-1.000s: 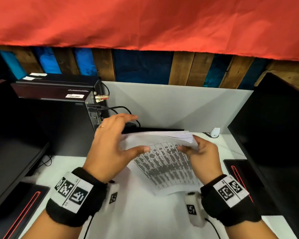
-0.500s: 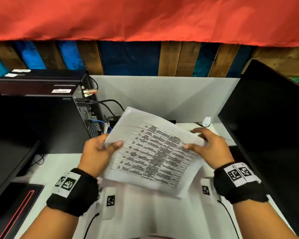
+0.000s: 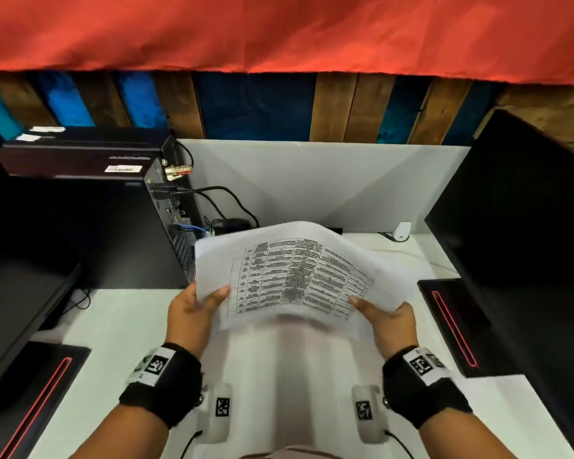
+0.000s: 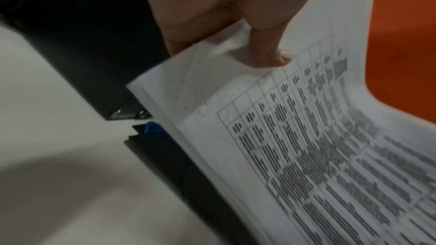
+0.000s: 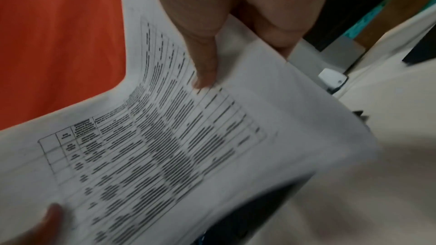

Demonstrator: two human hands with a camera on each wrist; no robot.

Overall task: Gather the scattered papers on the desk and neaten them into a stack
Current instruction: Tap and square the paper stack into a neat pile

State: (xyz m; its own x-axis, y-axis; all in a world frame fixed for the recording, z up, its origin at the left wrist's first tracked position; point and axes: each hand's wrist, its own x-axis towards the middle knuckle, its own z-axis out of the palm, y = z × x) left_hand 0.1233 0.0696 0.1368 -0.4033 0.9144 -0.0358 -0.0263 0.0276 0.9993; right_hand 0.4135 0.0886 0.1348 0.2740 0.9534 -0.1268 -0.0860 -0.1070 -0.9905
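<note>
We hold the papers (image 3: 299, 276) above the bench (image 3: 120, 326): left hand (image 3: 193, 313) pinching at eight o'clock, right hand (image 3: 388, 323) pinching at four.

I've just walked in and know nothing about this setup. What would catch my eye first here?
Probably the sheaf of papers printed with a dense table, held up over the middle of the white desk, the left hand pinching one side and the right hand the other. Next, the bright red cloth hanging across the top, and the black computer case with its cables at the left.
</note>
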